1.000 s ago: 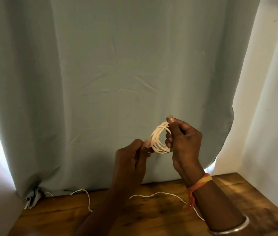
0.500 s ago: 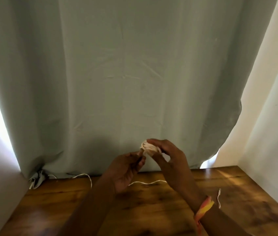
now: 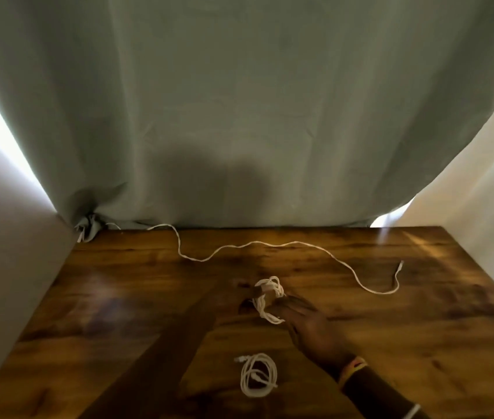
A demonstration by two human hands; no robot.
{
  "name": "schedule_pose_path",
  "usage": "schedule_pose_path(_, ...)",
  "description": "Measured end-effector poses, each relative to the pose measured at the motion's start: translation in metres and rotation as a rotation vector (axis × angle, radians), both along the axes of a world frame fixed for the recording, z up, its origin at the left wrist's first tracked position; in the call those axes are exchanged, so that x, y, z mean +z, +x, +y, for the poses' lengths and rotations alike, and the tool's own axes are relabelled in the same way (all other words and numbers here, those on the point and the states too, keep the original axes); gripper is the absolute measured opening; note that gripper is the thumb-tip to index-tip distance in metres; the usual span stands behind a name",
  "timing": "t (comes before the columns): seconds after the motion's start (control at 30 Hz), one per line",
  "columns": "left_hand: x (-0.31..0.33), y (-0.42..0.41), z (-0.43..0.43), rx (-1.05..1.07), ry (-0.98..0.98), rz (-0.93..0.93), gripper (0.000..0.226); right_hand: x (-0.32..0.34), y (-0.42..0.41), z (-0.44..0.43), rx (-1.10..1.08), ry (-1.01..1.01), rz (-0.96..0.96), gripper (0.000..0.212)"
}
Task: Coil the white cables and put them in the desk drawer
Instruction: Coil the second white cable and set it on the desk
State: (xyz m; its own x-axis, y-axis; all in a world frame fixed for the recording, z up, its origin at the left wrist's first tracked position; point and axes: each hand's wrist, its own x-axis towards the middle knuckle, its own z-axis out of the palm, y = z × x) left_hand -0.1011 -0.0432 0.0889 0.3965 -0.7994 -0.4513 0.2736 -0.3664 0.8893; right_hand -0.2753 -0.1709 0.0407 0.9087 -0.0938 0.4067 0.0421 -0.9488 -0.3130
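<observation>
The left hand [image 3: 241, 293] and right hand [image 3: 312, 325] were at the coiled white cable [image 3: 267, 297], their grip too blurred to tell. Released loosely, its wraps could spring apart.

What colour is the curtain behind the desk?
The curtain is plain pale grey-green, seen in the head view.

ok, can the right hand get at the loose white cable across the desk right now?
Probably yes. The wooden desk lies bare between the right hand and the loose white cable. But that hand is at the wound cable bundle, which would likely need releasing first.
</observation>
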Motion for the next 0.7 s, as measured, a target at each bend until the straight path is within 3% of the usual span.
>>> schedule_pose_path(0.1,-0.041,0.000,-0.002,-0.065,0.069,-0.216,0.029,-0.036,-0.002,-0.001,-0.017,0.001,0.029,0.049)
schedule_pose_path(0.2,-0.086,0.003,-0.004,-0.042,0.129,-0.291,0.030,-0.057,-0.001,0.003,-0.009,-0.029,0.110,0.038)
schedule_pose_path(0.3,-0.122,0.006,-0.006,-0.072,0.200,-0.386,0.041,-0.071,0.002,0.006,0.006,-0.066,0.179,0.042)
schedule_pose_path(0.4,-0.135,0.002,-0.012,-0.103,0.261,-0.504,0.032,-0.083,0.007,0.004,0.007,-0.033,0.213,0.041)
schedule_pose_path(0.47,-0.141,-0.004,-0.016,-0.122,0.279,-0.564,0.025,-0.093,0.006,0.000,0.014,0.006,0.255,0.055)
schedule_pose_path(0.6,-0.149,-0.022,-0.031,-0.199,0.276,-0.684,0.033,-0.117,-0.012,-0.017,-0.001,-0.029,0.317,0.054)
schedule_pose_path(0.7,-0.149,-0.045,-0.048,-0.249,0.280,-0.758,0.027,-0.115,-0.040,-0.024,-0.047,-0.035,0.279,0.061)
